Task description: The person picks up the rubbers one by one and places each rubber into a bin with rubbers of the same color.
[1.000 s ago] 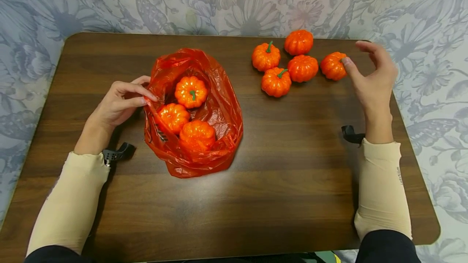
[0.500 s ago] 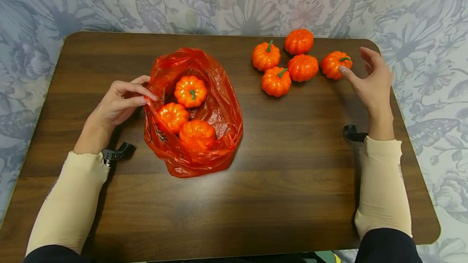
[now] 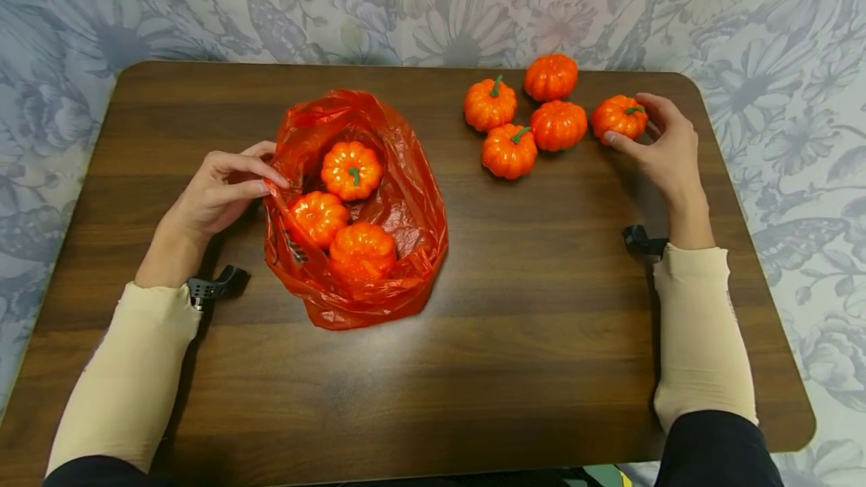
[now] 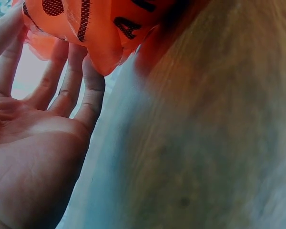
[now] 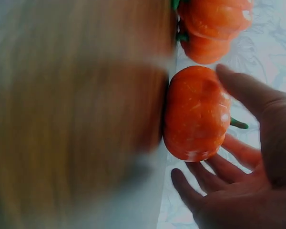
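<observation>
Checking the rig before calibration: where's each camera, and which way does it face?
Head: worn on the head, facing forward and down at the table, red bag and pumpkins; left hand, right hand and cream sleeves show.
Left wrist: on that wrist, facing the bag's printed side; left hand shows, palm side.
Right wrist: on that wrist, facing the rightmost pumpkin; right hand shows.
Shared: head and right wrist both show that pumpkin and hand.

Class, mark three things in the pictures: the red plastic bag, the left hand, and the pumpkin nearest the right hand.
Red plastic bag (image 3: 419,198), head view: wall on the picture's right.
Left hand (image 4: 40,131), left wrist view: palm.
Pumpkin (image 5: 195,114), right wrist view: middle of its ribbed body.
</observation>
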`<state>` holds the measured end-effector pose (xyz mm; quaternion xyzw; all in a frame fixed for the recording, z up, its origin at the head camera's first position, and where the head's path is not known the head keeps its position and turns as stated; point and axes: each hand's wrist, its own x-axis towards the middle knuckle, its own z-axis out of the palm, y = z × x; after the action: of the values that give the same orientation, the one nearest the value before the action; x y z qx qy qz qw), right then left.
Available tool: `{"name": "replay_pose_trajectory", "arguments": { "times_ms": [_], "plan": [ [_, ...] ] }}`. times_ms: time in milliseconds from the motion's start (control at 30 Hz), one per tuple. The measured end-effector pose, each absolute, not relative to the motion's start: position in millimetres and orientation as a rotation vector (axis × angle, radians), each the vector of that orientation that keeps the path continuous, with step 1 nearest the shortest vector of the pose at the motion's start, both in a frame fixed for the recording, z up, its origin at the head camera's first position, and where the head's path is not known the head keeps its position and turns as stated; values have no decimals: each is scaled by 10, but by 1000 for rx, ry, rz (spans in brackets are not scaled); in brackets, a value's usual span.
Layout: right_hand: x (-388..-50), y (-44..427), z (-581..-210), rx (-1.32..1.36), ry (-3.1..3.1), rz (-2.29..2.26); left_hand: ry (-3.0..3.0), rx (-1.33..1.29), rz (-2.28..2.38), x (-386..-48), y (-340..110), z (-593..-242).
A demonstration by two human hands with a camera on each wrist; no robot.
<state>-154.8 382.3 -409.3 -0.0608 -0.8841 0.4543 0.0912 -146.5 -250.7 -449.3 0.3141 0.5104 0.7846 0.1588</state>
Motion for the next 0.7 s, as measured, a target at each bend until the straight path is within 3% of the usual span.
{"name": "replay_pose_trajectory", "arguments": {
  "times_ms": [700],
  "plan": [
    [-1633, 3905, -4264, -238, -2719, 1235, 1459, 896, 2226, -1457, -2528, -4469]
  ]
}}
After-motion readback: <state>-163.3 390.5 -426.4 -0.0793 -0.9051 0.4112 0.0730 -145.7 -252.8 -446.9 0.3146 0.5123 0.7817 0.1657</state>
